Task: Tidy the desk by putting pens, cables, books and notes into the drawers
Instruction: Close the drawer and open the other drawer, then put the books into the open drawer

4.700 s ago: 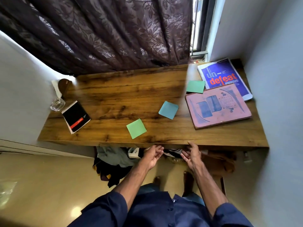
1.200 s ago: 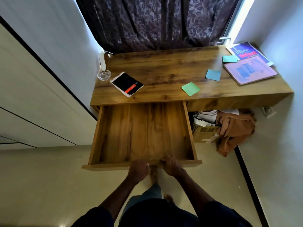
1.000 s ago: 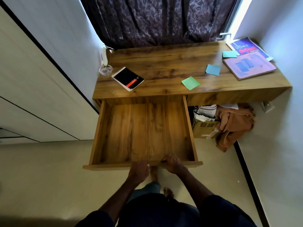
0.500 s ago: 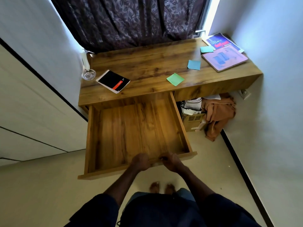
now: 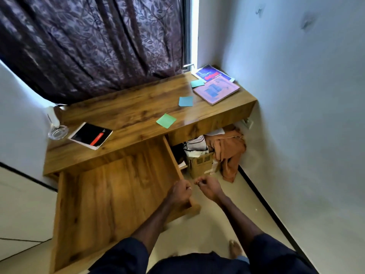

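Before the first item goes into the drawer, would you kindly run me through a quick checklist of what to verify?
1. Drawer pulled open, with its inside bare: ok.
2. Left hand free: ok, nothing visibly in it; it is loosely curled over the drawer's right corner.
3. Right hand free: ok, loosely curled, nothing visibly held.
4. Black notebook unobstructed on the desktop: ok.
5. Green sticky note and blue sticky note lying flat and separate: ok.
6. Pens or cables to collect: cannot tell, none visible.
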### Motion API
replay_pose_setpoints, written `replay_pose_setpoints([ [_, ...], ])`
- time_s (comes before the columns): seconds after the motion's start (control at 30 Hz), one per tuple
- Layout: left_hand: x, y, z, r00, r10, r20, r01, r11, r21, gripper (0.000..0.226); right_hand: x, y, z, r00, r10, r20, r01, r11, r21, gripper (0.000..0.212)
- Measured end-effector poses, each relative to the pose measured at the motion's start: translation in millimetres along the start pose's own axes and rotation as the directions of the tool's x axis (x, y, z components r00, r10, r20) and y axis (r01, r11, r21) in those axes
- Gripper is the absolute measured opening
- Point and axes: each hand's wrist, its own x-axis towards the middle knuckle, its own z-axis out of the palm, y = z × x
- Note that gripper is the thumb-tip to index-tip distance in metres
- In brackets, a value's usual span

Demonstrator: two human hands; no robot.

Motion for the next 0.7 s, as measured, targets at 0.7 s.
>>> replay_pose_setpoints([
  [0.7, 177, 180, 35, 0.984, -0.102, -0.148, 0.093, 0.994, -0.063, 0.022, 126, 46, -209, 1.0, -0.018, -0.021, 0.02, 0.99, 0.138, 0.015],
])
